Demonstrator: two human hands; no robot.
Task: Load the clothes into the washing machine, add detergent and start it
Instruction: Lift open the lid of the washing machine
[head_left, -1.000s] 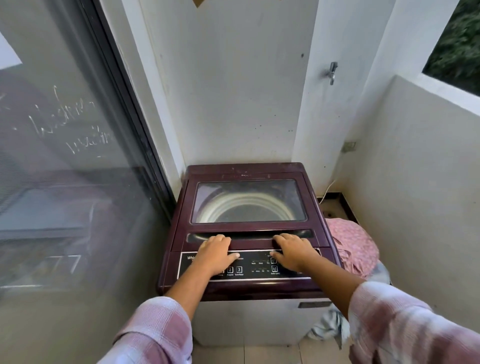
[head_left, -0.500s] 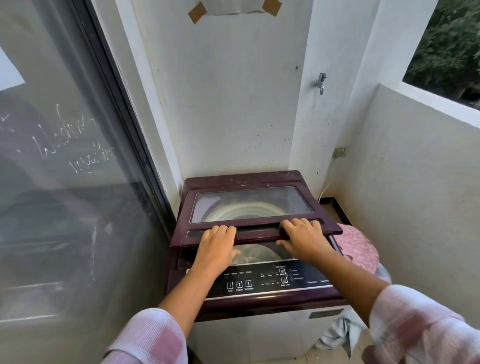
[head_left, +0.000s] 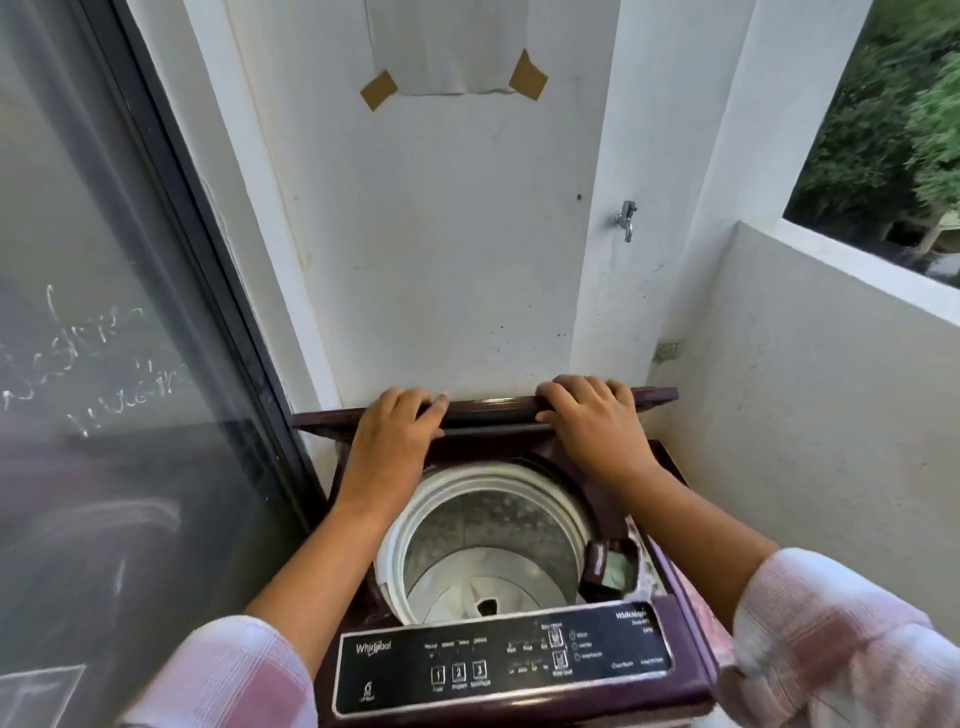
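1. The left hand (head_left: 396, 434) and right hand (head_left: 592, 423) grip the raised lid (head_left: 488, 415), well apart, fingers curled over its top edge; fingertips are hidden behind it.
2. The lid is seen edge-on, so its window cannot be made out.
3. Below, the washing machine (head_left: 685, 618) stands open, its drum (head_left: 483, 545) bare of clothes.
4. The near control panel (head_left: 498, 660) has small blurred labels.
5. Far right, a tap (head_left: 626, 218) sticks out of the wall.
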